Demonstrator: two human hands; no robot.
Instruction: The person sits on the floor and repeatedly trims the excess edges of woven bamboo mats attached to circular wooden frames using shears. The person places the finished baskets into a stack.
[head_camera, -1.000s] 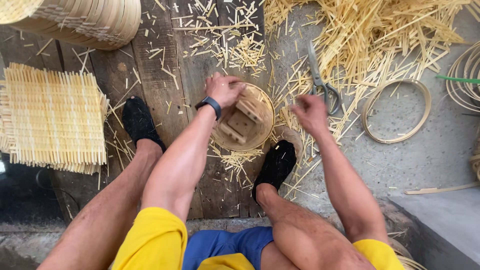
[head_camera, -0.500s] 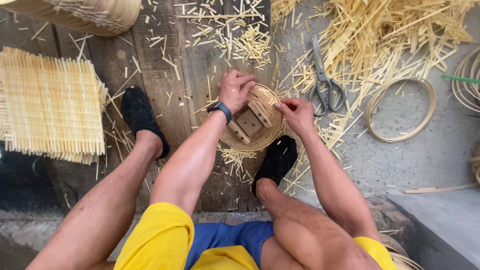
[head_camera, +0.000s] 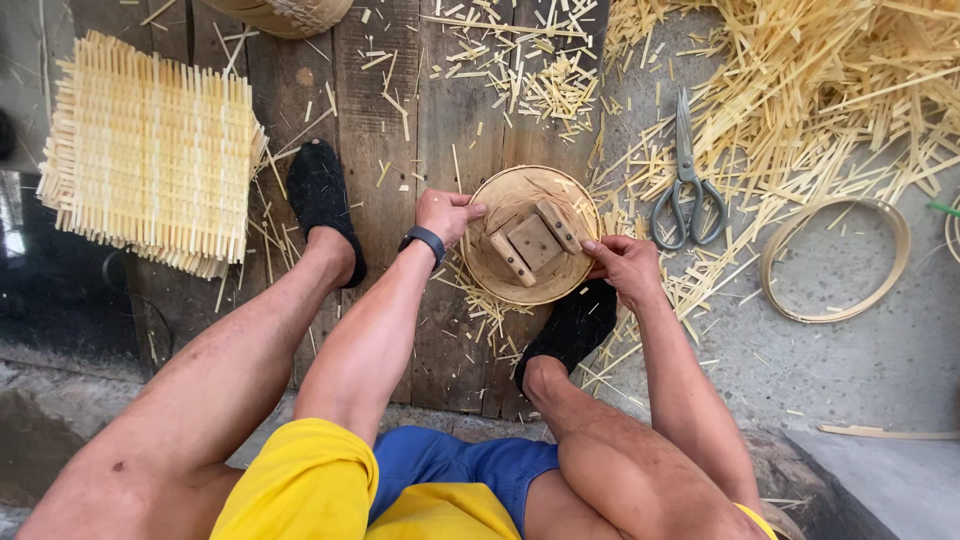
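The round woven bamboo basket (head_camera: 530, 236) sat on the wooden plank floor (head_camera: 380, 120) between the person's feet, just above the right black shoe (head_camera: 572, 328), with a small wooden block frame (head_camera: 535, 242) lying inside its bowl. The left hand (head_camera: 446, 214) gripped the near-left rim, fingers curled together over the edge; the right hand (head_camera: 626, 268) pinched the right rim, its fingers closed on the weave there. Judging by this, the body of the basket looked already woven and shaped round, and the work seemed to have reached the rim: the edge under the right hand looked as if it was being tucked or pressed, though how much of the rim was finished could not be told. Loose cut strips (head_camera: 800, 90) lay heaped to the right, a pair of scissors (head_camera: 686, 180) rested beside them, and a bare bamboo hoop (head_camera: 838, 258) lay apart on the concrete, unused. A stack of flat woven mats (head_camera: 150, 150) waited at the left, not yet formed.
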